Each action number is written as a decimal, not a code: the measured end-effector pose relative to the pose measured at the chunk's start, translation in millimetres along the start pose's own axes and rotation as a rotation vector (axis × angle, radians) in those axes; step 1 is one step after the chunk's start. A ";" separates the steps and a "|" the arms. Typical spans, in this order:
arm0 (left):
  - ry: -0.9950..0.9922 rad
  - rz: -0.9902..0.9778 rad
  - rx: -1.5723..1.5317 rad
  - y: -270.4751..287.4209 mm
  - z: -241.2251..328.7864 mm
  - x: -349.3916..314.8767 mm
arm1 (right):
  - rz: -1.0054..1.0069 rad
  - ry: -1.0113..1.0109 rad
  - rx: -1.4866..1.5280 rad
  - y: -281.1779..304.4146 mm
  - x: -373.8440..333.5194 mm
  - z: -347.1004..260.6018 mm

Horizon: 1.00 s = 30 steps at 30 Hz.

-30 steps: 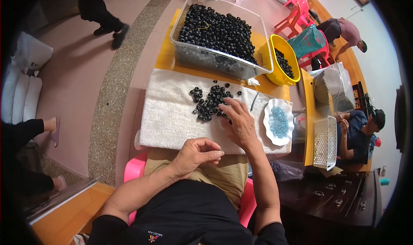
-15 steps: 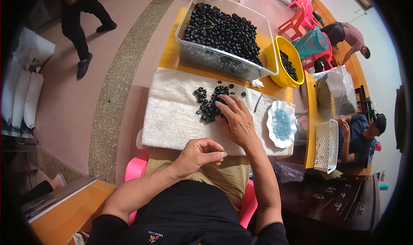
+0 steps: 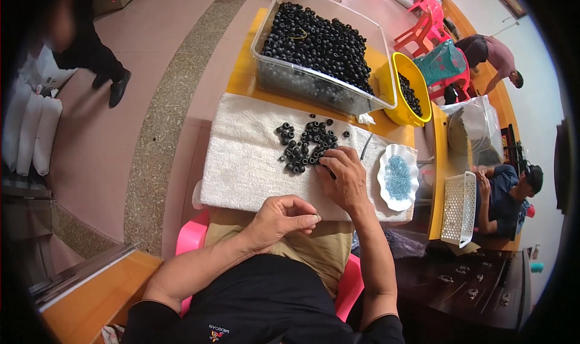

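Observation:
My left hand [image 3: 286, 223] is held over my lap at the towel's near edge, thumb and forefinger pinched on something tiny that I cannot make out. At the right side of a loose pile of black hollow beads [image 3: 296, 152], my right hand [image 3: 345, 178] has curled fingers, and a dark piece, apparently one of these beads, shows between them. The pile lies on a white towel [image 3: 235, 163]. To the right of my right hand is a scalloped white dish [image 3: 385, 194] of small pale-blue beads [image 3: 397, 178]. A thin dark strip [image 3: 366, 146] lies between the pile and the dish.
Beyond the towel stands a clear plastic bin [image 3: 326, 84] full of black beads, with a yellow tub [image 3: 391, 113] of more beads beside it. A white basket [image 3: 450, 229] is at the right near a seated person. Another person walks at the far left; one bends over at the upper right.
My right hand has drawn back from the pile toward me, its fingers curling in. My left hand keeps its pinch. The walking person has shifted further left.

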<state>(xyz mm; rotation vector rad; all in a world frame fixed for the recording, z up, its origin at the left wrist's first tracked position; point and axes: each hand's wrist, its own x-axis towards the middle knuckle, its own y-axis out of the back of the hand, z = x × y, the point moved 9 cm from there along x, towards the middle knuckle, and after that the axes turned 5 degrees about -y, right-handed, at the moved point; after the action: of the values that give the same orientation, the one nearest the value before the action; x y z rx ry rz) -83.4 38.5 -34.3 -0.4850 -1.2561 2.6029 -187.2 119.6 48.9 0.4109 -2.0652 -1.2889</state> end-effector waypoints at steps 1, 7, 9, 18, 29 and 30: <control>0.000 0.001 0.000 0.1 0.3 0.1 | 0.000 0.000 0.001 -0.2 1.7 -1.7; 0.007 0.005 -0.005 0.9 -0.2 -0.3 | 0.009 -0.009 0.042 -2.6 7.6 0.3; 0.015 0.008 0.005 1.6 -0.6 -0.5 | -0.033 -0.040 0.070 -5.7 3.2 7.1; 0.000 -0.016 -0.013 0.7 -0.8 -0.2 | -0.059 -0.012 0.082 -2.6 2.4 -2.8; 0.022 -0.003 -0.017 0.2 -1.8 -0.4 | -0.008 -0.071 -0.020 -6.4 3.0 8.9; 0.022 -0.003 -0.010 0.4 -1.9 -0.3 | -0.004 -0.088 -0.035 -7.6 3.6 11.0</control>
<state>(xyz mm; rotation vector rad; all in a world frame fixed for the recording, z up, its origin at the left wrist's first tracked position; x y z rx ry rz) -82.4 39.5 -35.7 -0.5115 -1.2630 2.5825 -197.9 121.4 40.3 0.3487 -2.1120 -1.3649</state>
